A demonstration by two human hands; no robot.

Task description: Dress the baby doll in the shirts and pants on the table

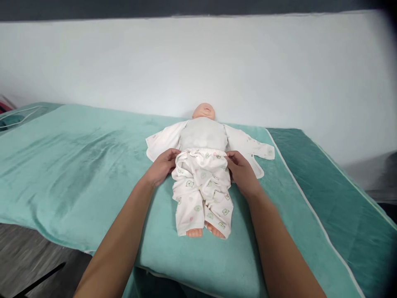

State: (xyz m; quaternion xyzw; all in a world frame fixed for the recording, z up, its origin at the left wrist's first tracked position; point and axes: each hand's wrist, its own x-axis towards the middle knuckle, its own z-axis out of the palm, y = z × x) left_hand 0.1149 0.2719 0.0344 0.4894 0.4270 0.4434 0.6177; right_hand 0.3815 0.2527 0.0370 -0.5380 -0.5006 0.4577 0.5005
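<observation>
A baby doll point(203, 134) lies on its back, head toward the wall and feet toward me. White printed baby pants point(201, 182) cover its legs up to the waist, with the toes showing at the cuffs. My left hand point(163, 164) pinches the waistband at the left side. At the right side of the waistband, my right hand point(242, 169) has its fingers closed on the cloth too. A white baby shirt point(243, 142) is spread open under the doll, its sleeves out to both sides. The doll's pale grey torso is bare between the shirt's halves.
A teal blanket point(77, 174) covers the bed beneath the doll. The white wall point(198, 62) rises right behind the doll's head. Darker teal cloth point(335, 178) lies along the right. Grey floor point(27, 252) shows at the lower left, with a thin black bar point(40, 280).
</observation>
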